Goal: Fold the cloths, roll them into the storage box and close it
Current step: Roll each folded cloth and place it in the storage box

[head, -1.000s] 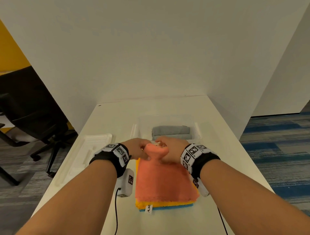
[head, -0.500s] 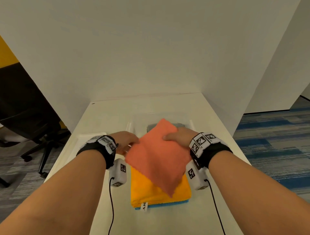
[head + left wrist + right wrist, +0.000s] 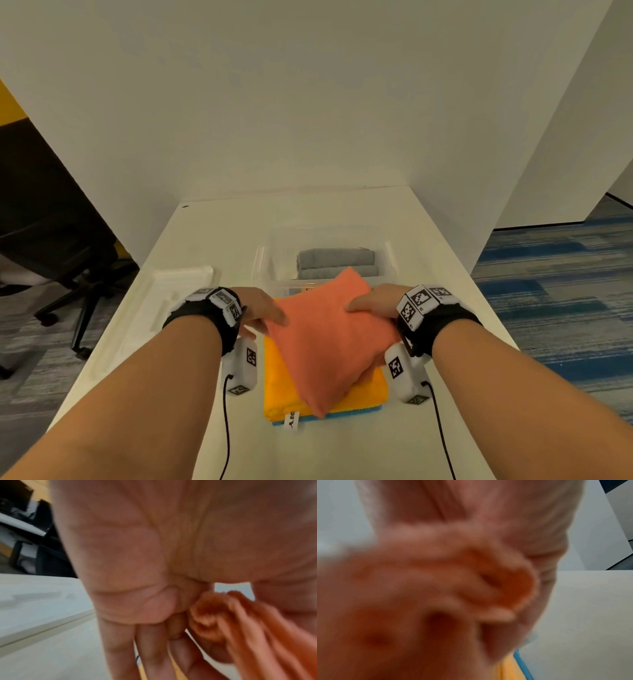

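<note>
A salmon-orange cloth (image 3: 325, 335) hangs in the air between my hands, turned like a diamond above the stack. My left hand (image 3: 263, 313) pinches its left corner; the left wrist view shows the cloth (image 3: 240, 628) bunched between thumb and fingers. My right hand (image 3: 368, 303) grips the right corner, and the cloth (image 3: 513, 582) shows blurred in the right wrist view. Below lie a yellow cloth (image 3: 281, 390) and a blue cloth (image 3: 363, 409), stacked flat. Behind them stands the clear storage box (image 3: 265, 263) with two rolled grey cloths (image 3: 335, 262) inside.
The box's white lid (image 3: 171, 291) lies flat on the white table (image 3: 308, 452) to the left. White partition walls close the table at the back and right. A black office chair (image 3: 68, 260) stands on the floor at the left.
Both hands lifted the salmon cloth off the stack, spread apart to its corners and turned it diagonal. The yellow cloth beneath is now uncovered.
</note>
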A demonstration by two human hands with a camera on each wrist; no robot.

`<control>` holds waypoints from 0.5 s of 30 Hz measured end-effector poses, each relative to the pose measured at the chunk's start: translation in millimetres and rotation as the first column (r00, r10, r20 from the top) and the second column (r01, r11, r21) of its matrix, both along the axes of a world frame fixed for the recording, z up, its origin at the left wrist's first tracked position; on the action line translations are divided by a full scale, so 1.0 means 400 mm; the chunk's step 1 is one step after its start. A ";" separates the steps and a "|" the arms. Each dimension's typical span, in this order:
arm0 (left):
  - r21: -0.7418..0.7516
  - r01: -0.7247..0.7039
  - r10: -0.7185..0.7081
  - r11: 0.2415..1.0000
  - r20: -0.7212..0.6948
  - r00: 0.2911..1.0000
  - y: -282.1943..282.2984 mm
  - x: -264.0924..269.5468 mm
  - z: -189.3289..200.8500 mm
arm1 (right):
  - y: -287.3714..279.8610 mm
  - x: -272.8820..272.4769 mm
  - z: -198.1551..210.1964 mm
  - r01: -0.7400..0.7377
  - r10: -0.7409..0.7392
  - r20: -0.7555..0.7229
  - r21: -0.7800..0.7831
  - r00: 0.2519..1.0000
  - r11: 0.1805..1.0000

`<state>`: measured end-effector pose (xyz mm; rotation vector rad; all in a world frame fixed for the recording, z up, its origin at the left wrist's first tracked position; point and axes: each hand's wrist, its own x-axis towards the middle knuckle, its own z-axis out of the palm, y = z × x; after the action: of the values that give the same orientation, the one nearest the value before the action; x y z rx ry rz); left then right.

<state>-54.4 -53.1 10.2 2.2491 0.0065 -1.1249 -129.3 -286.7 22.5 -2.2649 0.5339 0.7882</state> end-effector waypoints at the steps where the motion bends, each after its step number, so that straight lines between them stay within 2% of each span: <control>1: -0.080 -0.098 0.096 0.992 -0.023 0.995 0.005 0.005 -0.003 | -0.003 0.000 0.003 0.018 -0.018 0.010 0.017 1.000 1.000; 3: -0.236 -0.259 0.248 0.937 -0.077 0.966 0.003 0.009 0.003 | -0.009 0.008 0.000 0.071 -0.074 0.029 0.081 0.997 0.994; 5: -0.267 -0.317 0.310 0.910 -0.067 0.948 -0.003 0.011 0.011 | -0.004 0.012 -0.010 0.093 -0.096 0.020 0.121 0.995 0.988; 7: -0.229 -0.290 0.293 0.929 -0.020 0.956 -0.009 0.011 0.010 | 0.002 0.011 -0.030 0.075 -0.075 0.000 0.102 0.997 0.992; 10: -0.102 -0.202 0.207 0.974 0.042 0.977 -0.013 0.007 -0.001 | 0.007 0.001 -0.055 0.125 -0.119 -0.051 0.147 0.992 0.981; 15: -0.007 -0.087 0.087 0.996 -0.033 0.996 -0.002 0.001 -0.002 | -0.002 0.006 -0.070 0.106 -0.095 -0.084 0.143 0.992 0.984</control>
<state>-53.9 -53.8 9.4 2.2006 0.1114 -1.1132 -127.1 -287.7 -5.3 -2.0628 0.6014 0.8383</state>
